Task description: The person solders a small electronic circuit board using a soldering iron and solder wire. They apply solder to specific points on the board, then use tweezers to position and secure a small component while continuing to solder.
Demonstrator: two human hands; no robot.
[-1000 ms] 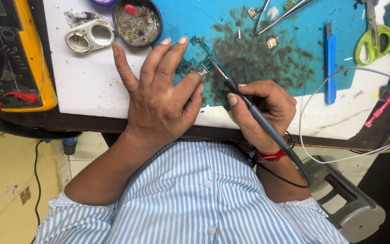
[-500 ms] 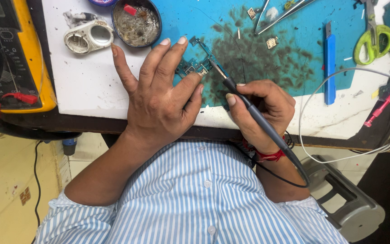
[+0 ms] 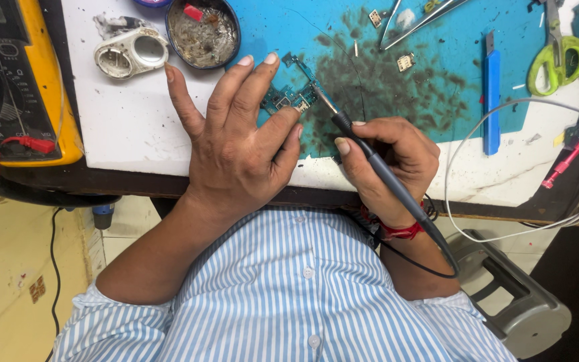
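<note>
A small green circuit board (image 3: 288, 98) lies on a stained blue work mat (image 3: 370, 74). My left hand (image 3: 236, 141) lies flat with its fingertips pressing on the board, holding it against the mat. In my right hand (image 3: 387, 161) is a black soldering iron (image 3: 376, 164), gripped like a pen. Its metal tip touches the board's right edge. The iron's black cord runs back past my right wrist.
A yellow multimeter (image 3: 15, 87) with red probe leads sits at the left. A round tin of residue (image 3: 202, 30) and a white plastic ring housing (image 3: 131, 52) stand behind my left hand. Tweezers (image 3: 417, 20), a blue blade tool (image 3: 491, 100), green-handled scissors (image 3: 557, 50) and white cables (image 3: 537, 107) lie right.
</note>
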